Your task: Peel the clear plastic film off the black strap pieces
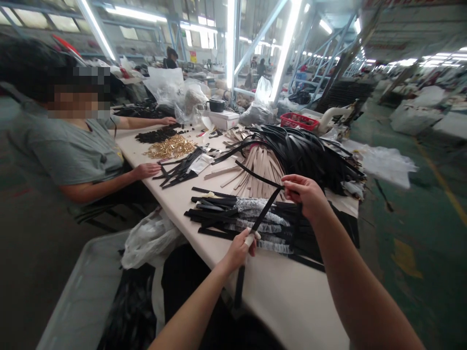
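Note:
A long black strap runs between my two hands above the table. My left hand, with a pale wrap on a finger, is closed on its lower part, and the strap's end hangs below over the table edge. My right hand pinches it higher up, where a black length also extends to the upper left. Beneath lie black straps bundled in crinkled clear plastic. Behind my right hand is a large heap of black straps beside beige strips.
A person in a grey shirt sits at the left, hands on the table near gold pieces. A red basket and white box stand behind; a grey bin is at lower left.

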A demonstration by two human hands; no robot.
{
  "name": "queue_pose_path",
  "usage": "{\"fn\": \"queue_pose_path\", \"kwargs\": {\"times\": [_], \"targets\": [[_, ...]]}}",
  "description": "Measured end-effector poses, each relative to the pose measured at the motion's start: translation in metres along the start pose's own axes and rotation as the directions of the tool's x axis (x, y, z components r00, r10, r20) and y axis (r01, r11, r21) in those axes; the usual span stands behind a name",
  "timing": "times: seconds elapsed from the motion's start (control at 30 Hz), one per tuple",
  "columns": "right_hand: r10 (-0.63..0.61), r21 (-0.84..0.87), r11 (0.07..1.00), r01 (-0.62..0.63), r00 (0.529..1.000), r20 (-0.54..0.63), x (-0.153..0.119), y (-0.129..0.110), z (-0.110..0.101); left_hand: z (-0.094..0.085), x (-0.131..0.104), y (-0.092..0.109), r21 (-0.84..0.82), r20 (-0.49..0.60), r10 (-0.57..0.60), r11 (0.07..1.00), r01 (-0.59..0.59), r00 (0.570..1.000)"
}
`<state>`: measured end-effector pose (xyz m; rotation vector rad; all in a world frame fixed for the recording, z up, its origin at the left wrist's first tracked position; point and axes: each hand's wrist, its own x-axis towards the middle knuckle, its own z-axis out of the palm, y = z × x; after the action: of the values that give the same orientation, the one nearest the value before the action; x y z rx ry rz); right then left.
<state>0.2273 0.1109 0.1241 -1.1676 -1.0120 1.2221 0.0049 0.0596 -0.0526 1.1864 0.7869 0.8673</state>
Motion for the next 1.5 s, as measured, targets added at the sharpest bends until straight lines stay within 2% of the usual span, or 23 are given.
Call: {"fn": "queue_pose_path", "kwargs": {"times": [0.1, 0.2, 0.23, 0.3, 0.33, 0.37, 0.43, 0.53, 0.63, 0.73, 0.8, 0.87, 0.93, 1.0, 1.07, 1.1, 1.17, 1.23, 1.27, 1.37, 1.43, 1.5], "targets": [[-0.071, 0.034, 0.997, 0.071, 0.997, -0.019, -0.013, 0.008, -0.003, 0.006, 0.014, 0.000, -0.305, -0.079, -0.100, 0.950, 0.072, 0.992], [-0.026, -0.213, 0.977, -0.006, 0.989, -0.145, -0.051, 0.051, 0.008, 0.004, 0.035, 0.010, -0.540, -0.164, -0.127, 0.842, 0.018, 0.978], [0.030, -0.329, 0.942, -0.072, 0.991, -0.131, -0.067, 0.071, 0.014, 0.004, 0.040, 0.013, -0.579, -0.190, -0.123, 0.815, -0.010, 0.974], [0.241, -0.444, 0.871, -0.211, 0.970, 0.011, -0.097, 0.112, 0.029, 0.005, 0.047, 0.017, -0.623, -0.250, -0.124, 0.779, -0.062, 0.960], [0.337, -0.437, 0.861, -0.262, 0.936, 0.104, -0.109, 0.131, 0.037, 0.008, 0.047, 0.017, -0.641, -0.272, -0.136, 0.764, -0.074, 0.953], [0.413, -0.401, 0.853, -0.333, 0.902, 0.128, -0.118, 0.148, 0.044, 0.013, 0.045, 0.015, -0.661, -0.277, -0.159, 0.747, -0.068, 0.948], [0.452, -0.338, 0.853, -0.397, 0.887, 0.099, -0.127, 0.169, 0.054, 0.026, 0.037, 0.011, -0.700, -0.231, -0.223, 0.714, -0.003, 0.947], [0.386, -0.311, 0.880, -0.360, 0.922, 0.026, -0.129, 0.171, 0.057, 0.041, 0.027, 0.010, -0.722, -0.173, -0.267, 0.689, 0.062, 0.948], [0.330, -0.378, 0.883, -0.277, 0.940, 0.082, -0.137, 0.146, 0.048, 0.038, 0.034, 0.024, -0.721, -0.259, -0.194, 0.691, -0.055, 0.946], [0.344, -0.464, 0.851, -0.245, 0.928, 0.141, -0.153, 0.113, 0.031, 0.023, 0.051, 0.048, -0.714, -0.355, -0.120, 0.675, -0.186, 0.927], [0.368, -0.523, 0.819, -0.237, 0.916, 0.162, -0.160, 0.093, 0.012, 0.016, 0.060, 0.060, -0.701, -0.378, -0.082, 0.676, -0.227, 0.922], [0.381, -0.613, 0.763, -0.205, 0.909, 0.170, -0.159, 0.080, -0.016, 0.012, 0.061, 0.064, -0.682, -0.324, -0.055, 0.706, -0.193, 0.945], [0.370, -0.733, 0.663, -0.154, 0.918, 0.142, -0.145, 0.073, -0.054, 0.011, 0.056, 0.060, -0.620, -0.221, -0.081, 0.781, -0.075, 0.972], [0.281, -0.867, 0.488, -0.105, 0.959, 0.042, -0.123, 0.074, -0.095, 0.006, 0.044, 0.051, -0.423, -0.153, -0.159, 0.902, 0.081, 0.975], [0.059, -0.965, 0.244, -0.098, 0.995, -0.086, -0.100, 0.083, -0.128, -0.004, 0.030, 0.043, -0.050, -0.142, -0.174, 0.984, 0.168, 0.974], [-0.008, -0.984, 0.152, -0.090, 0.996, -0.093, -0.092, 0.090, -0.138, -0.011, 0.022, 0.042, 0.158, -0.139, -0.129, 0.976, 0.151, 0.982], [-0.025, -0.998, 0.057, -0.020, 0.999, -0.022, -0.082, 0.107, -0.140, -0.027, 0.009, 0.044, 0.498, -0.059, 0.038, 0.867, -0.004, 0.998], [0.073, -0.991, 0.053, 0.123, 0.989, 0.126, -0.083, 0.127, -0.125, -0.045, 0.001, 0.052, 0.717, 0.090, 0.189, 0.669, -0.196, 0.978], [0.110, -0.982, 0.053, 0.181, 0.976, 0.186, -0.085, 0.137, -0.114, -0.054, 0.000, 0.056, 0.793, 0.168, 0.222, 0.548, -0.265, 0.960], [0.112, -0.970, -0.005, 0.244, 0.964, 0.242, -0.089, 0.158, -0.090, -0.084, 0.008, 0.064, 0.919, 0.316, 0.148, 0.199, -0.341, 0.937], [0.078, -0.971, -0.038, 0.235, 0.970, 0.232, -0.084, 0.163, -0.092, -0.104, 0.022, 0.067, 0.932, 0.350, 0.063, 0.074, -0.354, 0.935], [0.068, -0.972, -0.048, 0.228, 0.972, 0.225, -0.069, 0.163, -0.106, -0.120, 0.041, 0.070, 0.926, 0.377, 0.002, 0.025, -0.377, 0.926]]}}
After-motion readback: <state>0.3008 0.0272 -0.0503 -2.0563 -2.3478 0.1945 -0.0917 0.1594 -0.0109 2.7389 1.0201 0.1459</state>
